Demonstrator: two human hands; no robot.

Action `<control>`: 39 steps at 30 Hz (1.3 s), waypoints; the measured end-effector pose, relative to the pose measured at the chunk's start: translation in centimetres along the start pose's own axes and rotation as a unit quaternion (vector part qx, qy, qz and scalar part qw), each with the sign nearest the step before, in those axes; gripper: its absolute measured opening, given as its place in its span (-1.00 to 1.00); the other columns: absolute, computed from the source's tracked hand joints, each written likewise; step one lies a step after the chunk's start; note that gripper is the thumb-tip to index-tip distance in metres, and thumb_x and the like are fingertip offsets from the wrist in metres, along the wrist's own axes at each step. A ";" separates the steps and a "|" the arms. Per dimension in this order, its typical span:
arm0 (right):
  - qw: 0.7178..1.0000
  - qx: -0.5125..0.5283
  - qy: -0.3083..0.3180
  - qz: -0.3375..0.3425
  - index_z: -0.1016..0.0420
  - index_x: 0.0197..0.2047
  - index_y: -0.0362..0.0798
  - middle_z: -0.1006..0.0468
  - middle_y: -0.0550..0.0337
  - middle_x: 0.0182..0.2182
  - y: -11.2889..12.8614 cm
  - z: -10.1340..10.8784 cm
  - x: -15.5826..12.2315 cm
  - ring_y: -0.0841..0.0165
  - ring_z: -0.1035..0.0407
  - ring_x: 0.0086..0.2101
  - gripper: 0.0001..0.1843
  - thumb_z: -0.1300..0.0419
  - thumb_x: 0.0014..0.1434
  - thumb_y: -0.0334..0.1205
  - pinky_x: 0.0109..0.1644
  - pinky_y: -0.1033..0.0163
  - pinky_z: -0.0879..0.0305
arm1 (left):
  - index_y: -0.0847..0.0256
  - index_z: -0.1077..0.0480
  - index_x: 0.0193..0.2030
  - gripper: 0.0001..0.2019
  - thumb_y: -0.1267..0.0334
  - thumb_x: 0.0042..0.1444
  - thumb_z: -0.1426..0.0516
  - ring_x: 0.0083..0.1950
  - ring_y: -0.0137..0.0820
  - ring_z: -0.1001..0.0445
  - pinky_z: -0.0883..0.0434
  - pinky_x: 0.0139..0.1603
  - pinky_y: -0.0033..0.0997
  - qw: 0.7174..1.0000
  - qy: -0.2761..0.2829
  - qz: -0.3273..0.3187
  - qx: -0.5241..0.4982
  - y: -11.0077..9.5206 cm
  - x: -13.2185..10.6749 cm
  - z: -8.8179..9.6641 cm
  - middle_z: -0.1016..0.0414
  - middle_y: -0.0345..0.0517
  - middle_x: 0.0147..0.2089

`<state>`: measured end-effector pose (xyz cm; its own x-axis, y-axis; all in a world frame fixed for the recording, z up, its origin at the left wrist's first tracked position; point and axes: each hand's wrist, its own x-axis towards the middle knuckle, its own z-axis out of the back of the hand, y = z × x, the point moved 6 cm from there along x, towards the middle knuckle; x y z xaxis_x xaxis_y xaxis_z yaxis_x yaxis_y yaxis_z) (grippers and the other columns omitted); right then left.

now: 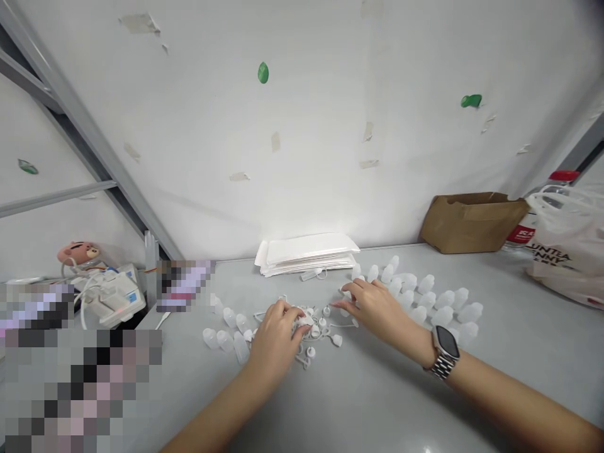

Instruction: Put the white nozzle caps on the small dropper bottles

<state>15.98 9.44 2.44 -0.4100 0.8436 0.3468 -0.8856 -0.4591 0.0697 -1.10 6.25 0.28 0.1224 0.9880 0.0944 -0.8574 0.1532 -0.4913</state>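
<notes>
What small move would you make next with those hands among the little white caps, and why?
Likely the right hand should pinch one loose cap lying just past its outstretched fingertips and carry it to the left hand, which grips a small white piece. The right hand is open and holds nothing, and more lie scattered between the two hands.

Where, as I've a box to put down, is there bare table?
Bare: the near table between the forearms, and the stretch between the right bottles and the plastic bag. Crowded: caps between the left hand and right hand, left bottles, paper stack.
</notes>
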 end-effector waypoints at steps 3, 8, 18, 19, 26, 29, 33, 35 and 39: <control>1.000 -0.006 0.006 -0.003 -0.44 -0.19 -0.15 -0.50 0.02 -0.33 -0.4 0.9 2.2 0.24 -0.38 -0.33 -0.64 0.05 0.27 -0.07 -0.19 0.15 -0.16 | 0.13 -0.41 -0.21 -0.83 0.28 0.12 -0.02 -0.07 -0.26 -0.35 -0.32 -0.15 -0.31 1.000 0.000 -0.013 0.019 -0.1 0.0 -0.1 -0.36 -0.10 -0.18; 0.989 -0.001 0.110 0.094 -0.49 -0.23 -0.06 -0.52 0.09 -0.21 -0.3 -1.5 7.7 0.28 -0.36 -0.16 -0.85 -0.14 0.15 -0.23 -0.15 0.30 -0.19 | 0.16 -0.41 -0.25 -0.87 0.31 0.10 -0.06 -0.07 -0.28 -0.35 -0.31 -0.12 -0.31 0.999 -0.004 -0.026 0.025 -0.2 0.4 -0.1 -0.36 -0.10 -0.20; 0.978 -0.025 0.172 0.114 -0.44 -0.24 -0.21 -0.51 -0.04 -0.23 1.6 -5.0 10.0 0.23 -0.39 -0.19 -0.82 -0.17 0.09 -0.27 -0.16 0.19 -0.26 | 0.18 -0.39 -0.38 -0.89 0.36 0.11 -0.05 -0.12 -0.31 -0.35 -0.32 -0.18 -0.33 0.998 -0.019 -0.049 0.040 -0.2 0.2 -0.4 -0.37 -0.11 -0.24; 0.979 -0.018 0.175 0.108 -0.45 -0.26 -0.21 -0.53 -0.06 -0.28 1.5 -4.6 10.0 0.21 -0.41 -0.23 -0.83 -0.18 0.07 -0.30 -0.23 0.23 -0.27 | 0.18 -0.39 -0.38 -0.88 0.36 0.11 -0.05 -0.12 -0.31 -0.35 -0.32 -0.18 -0.33 0.998 -0.020 -0.050 0.039 -0.2 0.2 -0.3 -0.37 -0.12 -0.24; 0.984 0.062 0.155 0.058 -0.45 -0.30 -0.09 -0.56 0.10 -0.33 0.3 -1.2 11.2 0.34 -0.43 -0.36 -0.85 -0.20 0.06 -0.20 -0.42 0.37 -0.21 | 0.17 -0.38 -0.39 -0.91 0.31 0.10 -0.07 -0.12 -0.29 -0.35 -0.32 -0.21 -0.33 0.998 -0.026 -0.041 0.036 -0.1 0.3 0.0 -0.36 -0.12 -0.24; 0.986 0.086 0.136 0.048 -0.46 -0.32 -0.10 -0.55 0.11 -0.31 0.0 -0.6 11.8 0.35 -0.42 -0.33 -0.85 -0.21 0.05 -0.20 -0.39 0.38 -0.23 | 0.17 -0.38 -0.38 -0.91 0.32 0.10 -0.07 -0.12 -0.29 -0.35 -0.31 -0.21 -0.33 0.998 -0.024 -0.039 0.036 -0.1 0.3 -0.1 -0.36 -0.12 -0.24; 0.985 0.099 0.129 0.049 -0.48 -0.31 -0.11 -0.54 0.11 -0.30 -0.1 -0.5 12.6 0.34 -0.41 -0.32 -0.84 -0.24 0.02 -0.22 -0.39 0.37 -0.24 | 0.17 -0.38 -0.38 -0.92 0.32 0.09 -0.08 -0.12 -0.30 -0.35 -0.31 -0.21 -0.34 0.998 -0.026 -0.038 0.036 0.0 0.3 -0.2 -0.36 -0.13 -0.24; 0.984 0.099 0.139 0.059 -0.48 -0.32 -0.12 -0.55 0.12 -0.33 0.1 -0.7 12.8 0.34 -0.42 -0.32 -0.86 -0.26 0.01 -0.25 -0.38 0.37 -0.25 | 0.17 -0.38 -0.38 -0.92 0.31 0.09 -0.08 -0.12 -0.30 -0.35 -0.31 -0.21 -0.34 0.998 -0.026 -0.037 0.036 0.0 0.2 -0.2 -0.36 -0.13 -0.24; 0.978 0.086 0.171 0.084 -0.46 -0.29 -0.15 -0.52 0.14 -0.32 1.0 -1.7 12.8 0.37 -0.41 -0.30 -0.86 -0.18 0.12 -0.24 -0.25 0.27 -0.33 | 0.18 -0.38 -0.38 -0.91 0.31 0.10 -0.07 -0.13 -0.31 -0.35 -0.31 -0.20 -0.34 0.998 -0.030 -0.046 0.036 0.0 0.2 -0.2 -0.36 -0.12 -0.24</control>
<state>9.49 20.28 5.34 -0.6220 0.7822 0.0364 -0.7616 -0.6151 0.2040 -0.97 6.48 0.17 0.1745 0.9662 0.1899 -0.8774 0.2401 -0.4153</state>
